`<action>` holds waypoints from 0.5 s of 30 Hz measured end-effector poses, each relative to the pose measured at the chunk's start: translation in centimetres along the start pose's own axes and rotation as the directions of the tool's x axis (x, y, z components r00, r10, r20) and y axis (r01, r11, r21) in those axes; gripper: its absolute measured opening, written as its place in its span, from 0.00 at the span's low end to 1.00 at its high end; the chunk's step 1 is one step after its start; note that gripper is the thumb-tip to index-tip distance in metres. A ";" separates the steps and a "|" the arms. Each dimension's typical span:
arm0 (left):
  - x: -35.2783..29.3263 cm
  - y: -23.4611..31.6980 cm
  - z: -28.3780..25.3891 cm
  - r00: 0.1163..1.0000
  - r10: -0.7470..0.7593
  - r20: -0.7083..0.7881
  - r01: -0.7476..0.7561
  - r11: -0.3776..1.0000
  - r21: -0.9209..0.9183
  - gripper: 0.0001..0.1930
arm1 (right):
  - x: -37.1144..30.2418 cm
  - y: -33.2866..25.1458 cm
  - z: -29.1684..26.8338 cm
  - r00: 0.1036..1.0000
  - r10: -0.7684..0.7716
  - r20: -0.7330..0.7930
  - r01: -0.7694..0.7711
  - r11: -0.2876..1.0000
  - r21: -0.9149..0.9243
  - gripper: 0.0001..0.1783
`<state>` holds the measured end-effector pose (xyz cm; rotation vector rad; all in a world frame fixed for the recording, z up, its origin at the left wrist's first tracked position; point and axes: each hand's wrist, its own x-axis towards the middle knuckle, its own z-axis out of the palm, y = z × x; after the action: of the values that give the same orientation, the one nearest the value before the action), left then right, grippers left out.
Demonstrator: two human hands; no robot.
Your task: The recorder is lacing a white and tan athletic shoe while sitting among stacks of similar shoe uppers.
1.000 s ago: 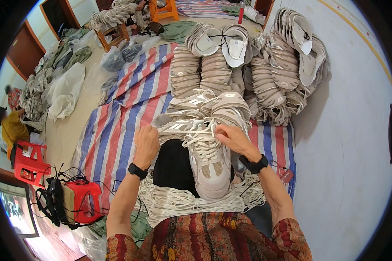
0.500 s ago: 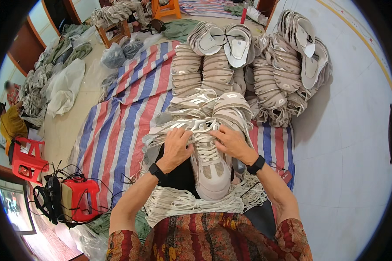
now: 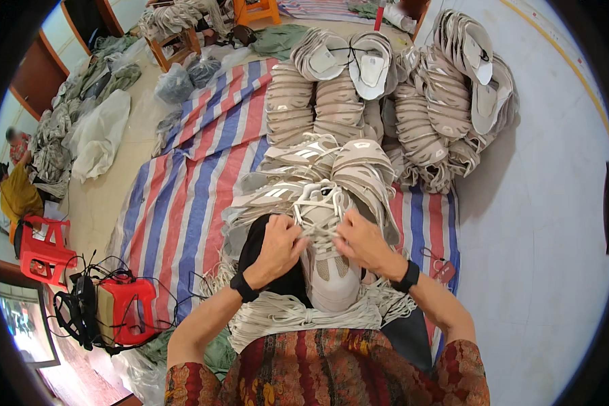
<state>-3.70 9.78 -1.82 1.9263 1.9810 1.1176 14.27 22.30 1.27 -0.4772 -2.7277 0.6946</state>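
A beige sneaker upper (image 3: 335,289) lies in front of me with its toe toward my body. Its pale shoelace (image 3: 319,215) is strung crosswise over the tongue and sits loose. My left hand (image 3: 282,242) is closed at the left edge of the lacing, fingers pinching the lace. On the opposite edge, my right hand (image 3: 361,238) pinches the lace too, its fingertips near the middle of the upper. The exact grip is partly hidden by the fingers. Across my lap rests a thick bundle of pale laces (image 3: 284,312). Just beyond the hands are stacked sneaker uppers (image 3: 362,162).
Further stacks of uppers (image 3: 430,111) stand at the far right. A striped tarp (image 3: 189,203) covers the floor. Red stools (image 3: 132,304) with black cables (image 3: 81,311) are at the left. Two people sit farther left, one in a yellow top (image 3: 19,196). Plastic bags (image 3: 183,81) lie behind.
Both hands have come down from the collar end toward the toe and spread slightly apart. The crossed lace near the top now looks looser and wider.
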 end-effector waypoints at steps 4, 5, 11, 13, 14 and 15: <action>1.0 -0.1 -1.3 0.999 0.038 -0.002 -0.038 0.993 -0.109 0.13 | 2.0 1.9 0.2 0.986 -0.086 -0.141 0.101 0.990 0.103 0.13; 0.9 0.8 -2.1 0.995 -0.070 0.071 0.084 0.972 -0.221 0.18 | 2.4 1.4 -0.9 0.990 -0.024 -0.136 0.047 0.985 0.167 0.12; -7.4 2.5 -2.1 0.810 0.163 0.563 0.073 0.925 -0.374 0.15 | 6.4 -0.9 -3.0 0.989 0.118 0.092 -0.142 0.932 0.332 0.15; -8.8 3.7 -1.4 0.815 0.241 0.528 -0.003 0.912 -0.411 0.18 | 8.1 -0.8 -1.4 0.994 0.001 0.113 -0.024 0.979 0.204 0.16; -8.9 4.4 -1.3 0.807 0.237 0.541 -0.038 0.935 -0.352 0.21 | 8.6 -0.2 -0.5 0.994 0.006 0.108 -0.027 0.981 0.192 0.16; -8.9 5.0 -1.2 0.801 0.228 0.553 -0.073 0.955 -0.288 0.25 | 9.3 0.2 0.4 0.992 0.041 0.120 -0.051 0.996 0.078 0.18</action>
<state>0.94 0.60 -1.31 1.9944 1.3063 0.6435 5.77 25.82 2.56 -0.4965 -2.7923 0.8675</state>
